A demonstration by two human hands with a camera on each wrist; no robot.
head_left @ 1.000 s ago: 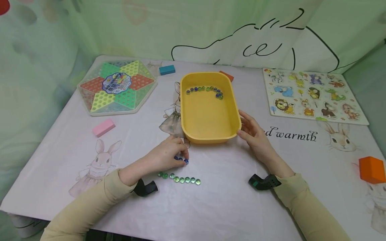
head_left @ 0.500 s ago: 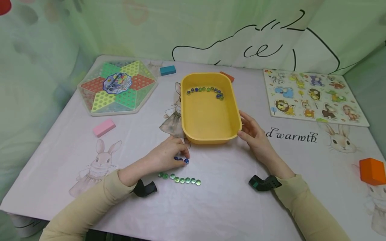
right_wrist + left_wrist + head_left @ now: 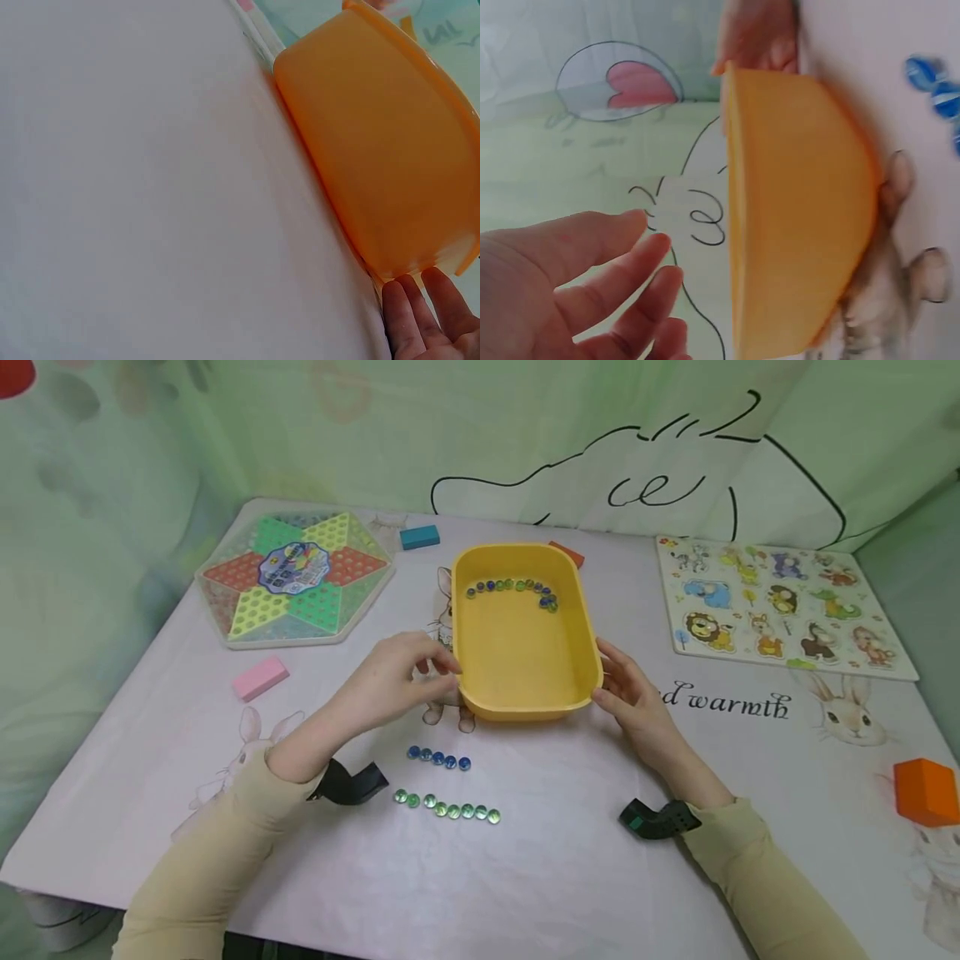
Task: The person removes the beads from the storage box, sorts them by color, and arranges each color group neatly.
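Yellow rounded-rectangular plastic tray (image 3: 525, 652) is sitting on the white tabletop (image 3: 555, 860), likely light, stiff, slickish; opposite rims probably offering best hold. Left hand (image 3: 390, 681) is hovering alongside, fingers loosely bent, gripping nothing; right hand (image 3: 636, 702) is touching its wall, fingers extended.

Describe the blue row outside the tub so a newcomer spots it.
Start at the yellow tub on the table. Just below it in the head view lie two rows of small round pieces. The blue row is nearer the tub; unlike the green row, it has just five pieces.
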